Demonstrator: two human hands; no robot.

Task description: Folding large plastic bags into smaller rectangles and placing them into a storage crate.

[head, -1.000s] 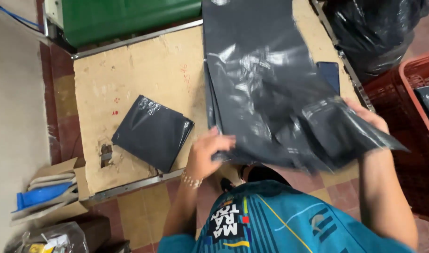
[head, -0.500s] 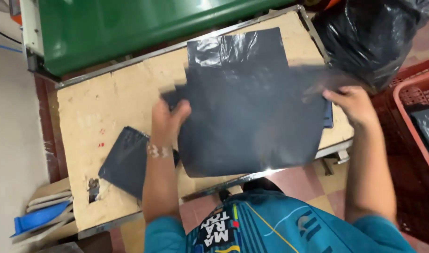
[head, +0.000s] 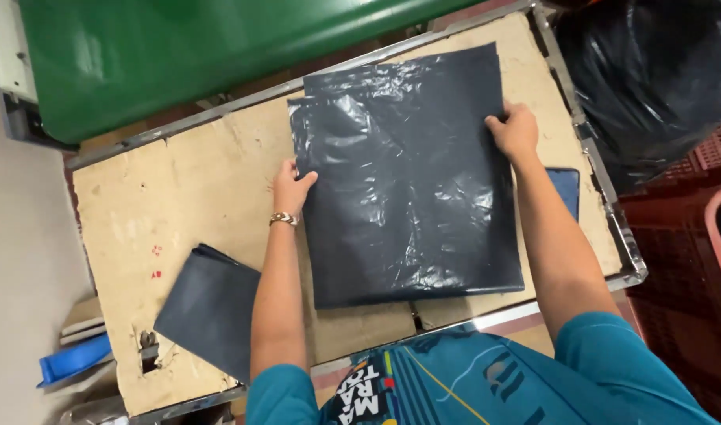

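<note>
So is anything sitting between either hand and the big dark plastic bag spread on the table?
Nothing visible does. The left hand already rests on the left edge of the dark plastic bag, and the right hand on its right edge. The folded dark stack lies apart, toward the table's near left corner.

Under my left hand (head: 292, 187) and right hand (head: 515, 132) the dark grey bag (head: 404, 181) is thin plastic film, glossy, crinkled, catching light in wrinkles. The folded bag (head: 211, 307) by my left forearm looks the same plastic but duller and smoother. The bench (head: 187, 197) top is bare pale board, matt, rough and chipped, with a shiny metal edging strip (head: 608, 205). The black sack (head: 652, 79) is glossy plastic. My bracelet (head: 282, 219) is shiny metal.
</note>
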